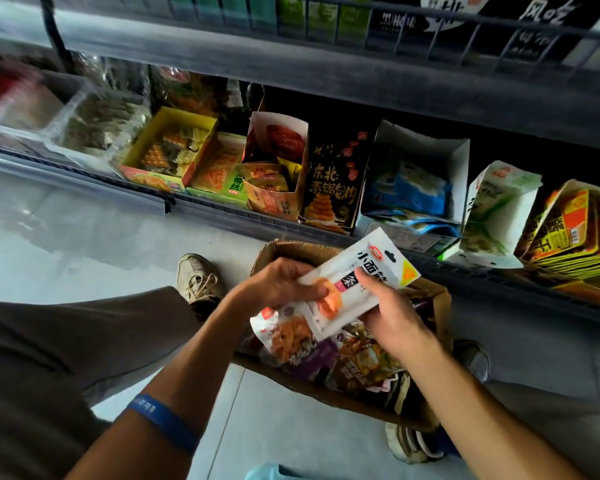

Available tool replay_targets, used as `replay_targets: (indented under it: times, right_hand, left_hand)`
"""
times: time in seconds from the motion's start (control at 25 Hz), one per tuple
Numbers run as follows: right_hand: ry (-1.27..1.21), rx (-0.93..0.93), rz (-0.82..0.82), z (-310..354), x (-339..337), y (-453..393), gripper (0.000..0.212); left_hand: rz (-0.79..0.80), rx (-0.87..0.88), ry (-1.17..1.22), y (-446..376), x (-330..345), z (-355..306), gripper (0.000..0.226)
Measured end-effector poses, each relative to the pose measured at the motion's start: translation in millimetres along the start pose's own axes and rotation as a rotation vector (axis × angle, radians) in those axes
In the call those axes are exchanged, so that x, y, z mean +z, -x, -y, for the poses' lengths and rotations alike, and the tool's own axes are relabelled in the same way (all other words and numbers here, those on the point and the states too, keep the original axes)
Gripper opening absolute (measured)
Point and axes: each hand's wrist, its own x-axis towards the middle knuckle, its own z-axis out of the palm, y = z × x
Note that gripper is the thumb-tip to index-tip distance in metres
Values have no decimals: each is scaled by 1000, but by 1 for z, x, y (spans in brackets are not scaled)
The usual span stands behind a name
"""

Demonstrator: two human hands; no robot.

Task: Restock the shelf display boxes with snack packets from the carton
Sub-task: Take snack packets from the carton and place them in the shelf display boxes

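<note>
**Matching the white packet to its box**

Above the carton (440,306), both hands hold one white snack packet (357,282). The left hand (278,282) pinches its lower end, thumb on the orange picture. The right hand (392,313) grips the middle, fingers curled under it and thumb on top. More packets lie in the carton below, some purple.

The step, I think, is to choose the correct display box on the shelf behind the carton. A good way is to read the print first, then release one hand and slide the packet in upright, label forward. The white open box (426,150) behind the carton has room, but its contents are blurred, so the match is not sure.
</note>
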Motion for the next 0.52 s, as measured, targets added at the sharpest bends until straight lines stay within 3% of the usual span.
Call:
replay_targets:
  times: [0.08, 0.16, 0.24, 0.4, 0.48, 0.52]
  right_hand:
    - [26, -59, -198, 8, -9, -3, 23]
    - [86, -121, -388, 19, -30, -8, 21]
    - [147, -145, -465, 25, -46, -9, 21]
    - [370, -147, -486, 10, -51, -2, 21]
    - [503, -99, -447, -1, -47, -1, 16]
    - [553, -70, -420, -5, -45, -1, 14]
  left_hand:
    - [46, -47, 72, -7, 1, 20, 29]
    - [-237, -78, 101, -18, -14, 40, 18]
    - [-486, -102, -230, -24, -33, 55, 17]
    - [-220, -204, -904, -30, -12, 77, 26]
    - [-216, -274, -1005, -37, 0, 90, 36]
    - [-227, -312, -894, -38, 5, 93, 40]
